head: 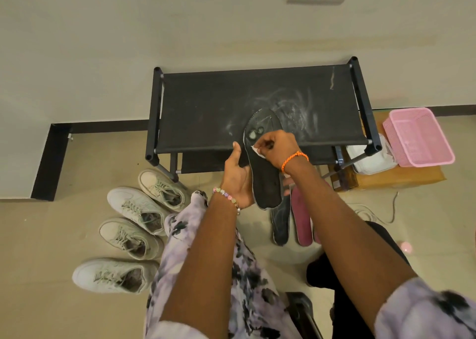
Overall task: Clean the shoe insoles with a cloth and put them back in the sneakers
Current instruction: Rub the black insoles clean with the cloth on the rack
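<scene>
A black insole [265, 181] is held in the air, its toe end lying over the front edge of the black fabric rack [206, 106]. My left hand [238, 176] grips the insole from the left side and underneath, near its heel. My right hand [277, 146] pinches a small white cloth [257, 152] and presses it on the insole's upper half. Pale smudges show near the insole's toe. Another dark insole [280, 225] and two maroon insoles [304, 220] lie on the floor below. Several white sneakers [136, 207] stand in a row at the left.
The rack top bears white dusty streaks at its right. A pink plastic basket [418, 137] sits on a cardboard box [401, 179] to the right, beside a white bag [371, 158]. A cable [378, 215] trails on the floor. The wall is right behind the rack.
</scene>
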